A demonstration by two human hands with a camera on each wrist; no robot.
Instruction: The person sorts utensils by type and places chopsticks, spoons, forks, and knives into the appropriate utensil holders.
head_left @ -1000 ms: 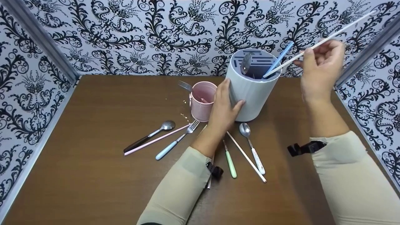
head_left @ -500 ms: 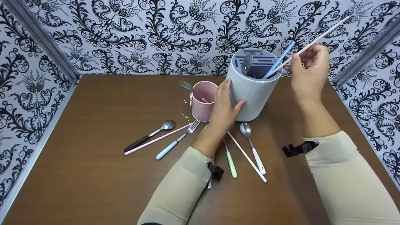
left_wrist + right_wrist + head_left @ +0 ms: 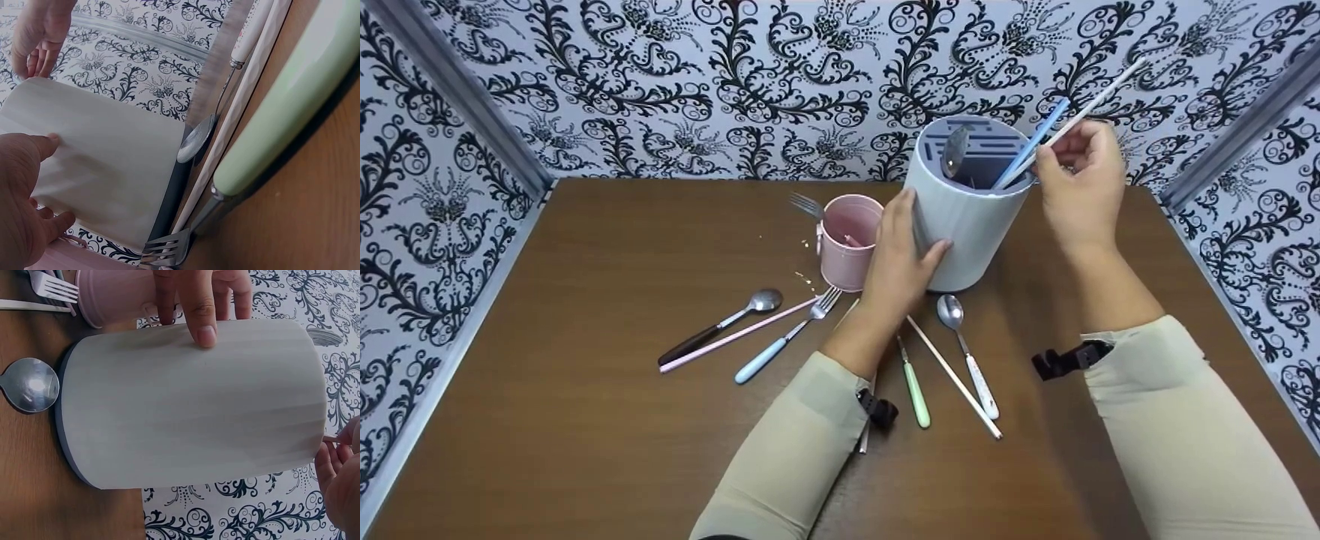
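My left hand [image 3: 894,259] grips the side of a tall pale utensil holder [image 3: 971,236], thumb on its front. The right wrist view shows this thumb [image 3: 206,334] with fingers reaching behind. At the holder's rim, my right hand [image 3: 1084,184] pinches a white chopstick [image 3: 1114,86]; its lower end is in the large compartment. A blue stick-like handle [image 3: 1048,129] leans beside it, and a metal spoon [image 3: 955,154] stands with its bowl up at the left of that compartment. Narrow slots fill the back of the top. How deep the chopstick reaches is hidden.
A pink cup [image 3: 846,259] with a fork stands left of the holder. On the wooden table [image 3: 585,450] in front lie a black-handled spoon [image 3: 712,330], a pink chopstick [image 3: 735,337], a blue-handled fork [image 3: 780,349], a green-handled utensil [image 3: 915,394], a white-handled spoon [image 3: 976,375] and a pale chopstick [image 3: 956,379].
My right hand has moved left and down towards the holder, and the white chopstick has slid lower into the compartment. My left hand and the holder have stayed in place.
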